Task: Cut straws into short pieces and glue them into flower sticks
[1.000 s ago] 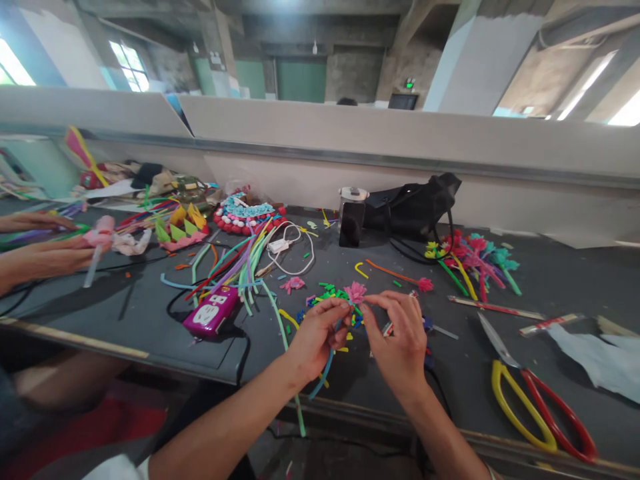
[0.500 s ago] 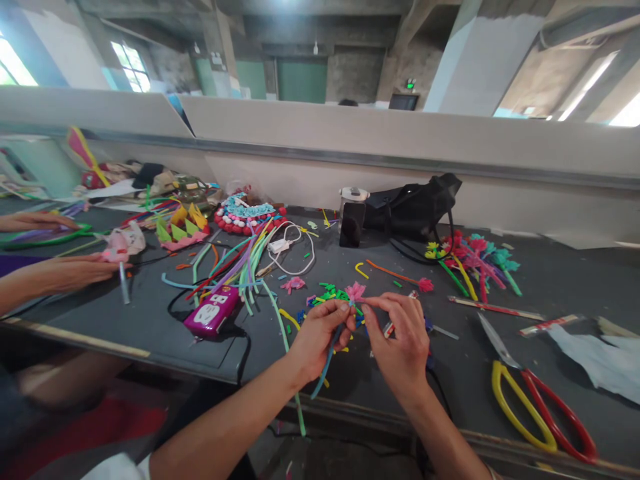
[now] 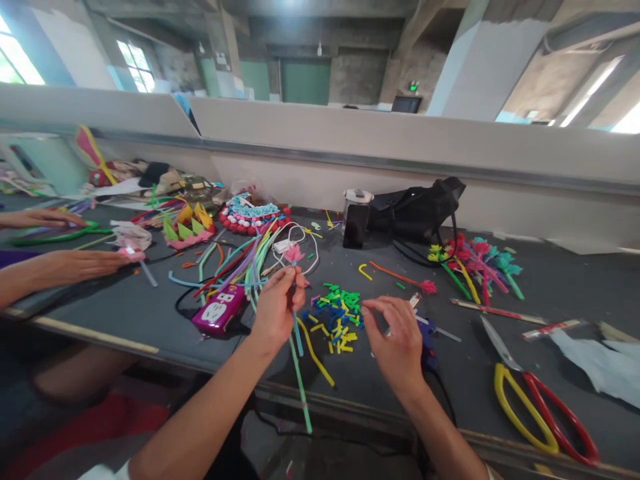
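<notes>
Workshop hall with a long dark worktable under daylight

A dark grey table (image 3: 550,287) runs the full width of the view, its worn front edge (image 3: 90,331) pale along the near side. Behind it a low beige partition (image 3: 400,143) with a grey strip along its length closes off the bench, with a slanted seam between two of its panels on the left. Beyond rises a bare concrete hall: a green door (image 3: 306,83) in the far wall, a small green sign (image 3: 413,85) glowing to its right, a broad white column (image 3: 457,57), and exposed beams overhead. Bright windows (image 3: 133,63) on the left and openings on the right let in daylight.
</notes>
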`<state>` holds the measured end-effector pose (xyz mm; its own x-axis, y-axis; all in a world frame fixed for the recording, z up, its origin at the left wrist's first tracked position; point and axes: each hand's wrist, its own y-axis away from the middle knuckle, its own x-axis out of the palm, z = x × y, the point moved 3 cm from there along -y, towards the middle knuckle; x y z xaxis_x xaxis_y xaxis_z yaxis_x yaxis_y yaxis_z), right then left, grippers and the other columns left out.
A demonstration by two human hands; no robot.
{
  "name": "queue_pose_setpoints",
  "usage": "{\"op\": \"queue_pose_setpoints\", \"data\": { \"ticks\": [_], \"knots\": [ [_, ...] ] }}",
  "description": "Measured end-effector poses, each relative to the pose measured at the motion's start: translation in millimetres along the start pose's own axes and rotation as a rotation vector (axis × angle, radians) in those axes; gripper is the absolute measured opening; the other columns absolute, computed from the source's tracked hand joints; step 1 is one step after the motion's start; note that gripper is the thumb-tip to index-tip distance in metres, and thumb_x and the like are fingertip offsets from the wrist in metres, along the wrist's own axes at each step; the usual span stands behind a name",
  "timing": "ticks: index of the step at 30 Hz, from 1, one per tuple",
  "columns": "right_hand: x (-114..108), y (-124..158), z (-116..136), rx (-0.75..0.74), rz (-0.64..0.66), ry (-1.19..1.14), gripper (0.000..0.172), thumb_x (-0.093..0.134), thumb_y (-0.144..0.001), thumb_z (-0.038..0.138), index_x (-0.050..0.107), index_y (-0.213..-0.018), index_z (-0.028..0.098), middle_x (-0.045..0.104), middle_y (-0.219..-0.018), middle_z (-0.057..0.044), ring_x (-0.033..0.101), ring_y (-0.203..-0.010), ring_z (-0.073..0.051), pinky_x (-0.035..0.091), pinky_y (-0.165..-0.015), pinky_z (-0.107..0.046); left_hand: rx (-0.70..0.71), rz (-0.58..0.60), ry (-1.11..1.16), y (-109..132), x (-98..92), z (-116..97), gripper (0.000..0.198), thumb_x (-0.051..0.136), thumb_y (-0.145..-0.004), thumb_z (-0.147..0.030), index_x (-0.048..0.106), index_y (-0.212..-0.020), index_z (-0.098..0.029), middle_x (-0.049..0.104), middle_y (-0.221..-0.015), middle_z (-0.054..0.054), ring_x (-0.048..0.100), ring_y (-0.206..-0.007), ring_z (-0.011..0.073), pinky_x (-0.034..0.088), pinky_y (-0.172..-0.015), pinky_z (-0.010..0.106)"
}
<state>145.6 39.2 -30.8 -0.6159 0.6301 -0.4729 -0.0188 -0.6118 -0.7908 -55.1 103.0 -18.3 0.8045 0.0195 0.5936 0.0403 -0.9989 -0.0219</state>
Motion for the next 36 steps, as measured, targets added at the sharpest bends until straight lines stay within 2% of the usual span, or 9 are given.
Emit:
{"op": "queue_pose_setpoints", "data": {
  "ticks": [4,8,13,18,21,24,29,33,36],
  "knots": [
    [19,0,2,0.012,0.135,0.054,0.011,0.059,-0.091,0.024,0.069,-0.090,0.020,0.066,-0.088,-0.005,0.058,-0.085,-0.019,0.046,-0.080,-0.034,-0.029,0.005,-0.003,3,-8.9,-6,0.021,0.074,-0.071,-0.026,0.057,-0.077,-0.014,0.054,-0.063,-0.005,0.038,-0.040,0.0026,0.026,-0.038,0.018],
    [57,-16,5,0.016,0.366,0.205,0.013,0.058,-0.090,0.023,0.071,-0.090,0.021,0.068,-0.086,-0.005,0.059,-0.085,-0.019,0.045,-0.079,-0.032,-0.086,0.051,-0.011,7,-11.4,-3,0.022,0.073,-0.073,-0.028,0.058,-0.077,-0.014,0.054,-0.063,-0.005,0.036,-0.039,0.0017,0.025,-0.038,0.017],
    [104,-39,11,-0.053,0.543,0.281,0.015,0.059,-0.086,0.015,0.072,-0.087,0.022,0.068,-0.084,-0.006,0.060,-0.084,-0.021,0.043,-0.071,-0.030,-0.093,0.054,0.018,6,-13.5,-1,0.021,0.071,-0.074,-0.029,0.058,-0.080,-0.013,0.054,-0.062,-0.005,0.036,-0.038,0.0014,0.023,-0.038,0.017],
    [128,-36,11,-0.102,0.690,0.292,0.016,0.057,-0.082,0.011,0.069,-0.073,0.018,0.068,-0.079,-0.009,0.061,-0.082,-0.022,0.041,-0.072,-0.030,-0.149,0.049,0.031,9,-12.0,2,0.023,0.072,-0.072,-0.029,0.059,-0.080,-0.013,0.055,-0.061,-0.004,0.037,-0.036,0.0019,0.022,-0.037,0.017],
    [128,-33,11,-0.058,0.690,0.254,0.012,0.057,-0.080,0.013,0.067,-0.074,0.016,0.069,-0.082,-0.012,0.061,-0.085,-0.023,0.041,-0.077,-0.032,-0.164,0.054,0.032,10,-8.7,2,0.022,0.071,-0.072,-0.029,0.059,-0.080,-0.013,0.056,-0.060,-0.004,0.038,-0.035,0.0024,0.022,-0.036,0.018],
    [117,-35,7,0.041,0.627,0.180,0.010,0.056,-0.078,0.014,0.065,-0.076,0.017,0.068,-0.081,-0.011,0.061,-0.084,-0.023,0.042,-0.076,-0.032,-0.159,0.066,0.030,11,-5.5,4,0.020,0.070,-0.073,-0.029,0.059,-0.079,-0.013,0.056,-0.059,-0.004,0.038,-0.035,0.0026,0.023,-0.036,0.018],
    [83,-30,-3,0.242,0.452,-0.075,0.008,0.053,-0.078,0.018,0.060,-0.077,0.019,0.067,-0.080,-0.006,0.061,-0.080,-0.020,0.046,-0.073,-0.030,-0.190,0.061,0.010,14,0.8,12,0.020,0.068,-0.075,-0.030,0.060,-0.081,-0.013,0.055,-0.058,-0.004,0.038,-0.035,0.0028,0.023,-0.037,0.019],
    [57,-12,-5,0.377,0.339,-0.318,0.012,0.054,-0.083,0.029,0.058,-0.078,0.019,0.065,-0.070,-0.001,0.060,-0.064,-0.015,0.048,-0.061,-0.026,-0.205,0.062,-0.035,17,9.9,19,0.021,0.068,-0.074,-0.032,0.059,-0.079,-0.014,0.054,-0.059,-0.004,0.038,-0.035,0.0030,0.020,-0.035,0.019],
    [43,0,-9,0.454,0.263,-0.428,0.013,0.055,-0.084,0.032,0.057,-0.083,0.019,0.065,-0.072,-0.001,0.059,-0.062,-0.014,0.047,-0.057,-0.024,-0.201,0.062,-0.056,19,17.4,25,0.021,0.068,-0.074,-0.033,0.058,-0.077,-0.014,0.057,-0.061,-0.003,0.040,-0.036,0.0036,0.021,-0.036,0.019]
  ]
}}
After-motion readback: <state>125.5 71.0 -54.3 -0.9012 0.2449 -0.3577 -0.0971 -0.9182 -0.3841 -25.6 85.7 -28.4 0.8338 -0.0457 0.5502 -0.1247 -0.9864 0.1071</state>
